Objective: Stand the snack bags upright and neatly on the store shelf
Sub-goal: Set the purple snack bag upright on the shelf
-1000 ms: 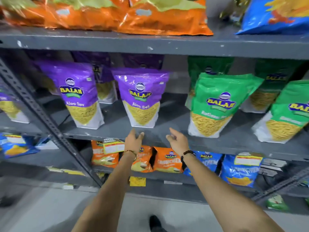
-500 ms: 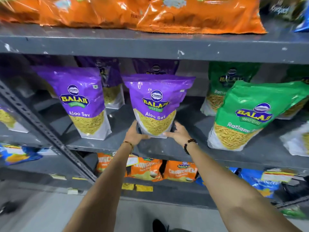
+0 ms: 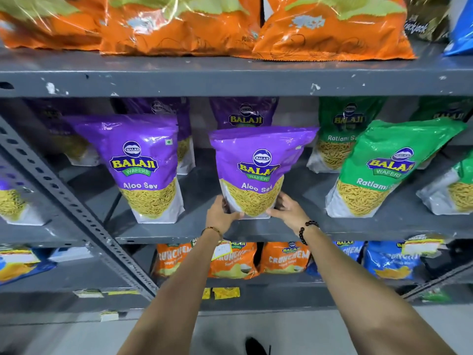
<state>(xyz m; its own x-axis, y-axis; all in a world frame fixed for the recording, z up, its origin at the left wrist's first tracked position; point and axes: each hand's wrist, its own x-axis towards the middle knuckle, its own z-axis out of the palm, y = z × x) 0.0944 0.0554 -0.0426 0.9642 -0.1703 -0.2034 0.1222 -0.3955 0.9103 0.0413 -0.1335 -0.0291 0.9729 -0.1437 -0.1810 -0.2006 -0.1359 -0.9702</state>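
A purple Aloo Sev bag (image 3: 258,170) stands upright near the front of the grey middle shelf (image 3: 194,226). My left hand (image 3: 220,213) grips its lower left corner and my right hand (image 3: 288,208) grips its lower right corner. A second purple Aloo Sev bag (image 3: 143,165) stands upright to the left, apart from my hands. More purple bags (image 3: 244,114) stand behind in the shadow. To the right, a green Ratlami Sev bag (image 3: 384,167) leans left, with other green bags (image 3: 343,134) behind it.
Orange bags (image 3: 199,24) lie on the upper shelf, whose grey edge (image 3: 230,80) runs just above the bag tops. Orange (image 3: 284,257) and blue (image 3: 391,260) bags fill the lower shelf. A slanted perforated metal brace (image 3: 64,201) crosses at the left.
My hands rose from the shelf's front edge and closed on the bottom corners of the middle purple bag. The view moved closer to the shelf.
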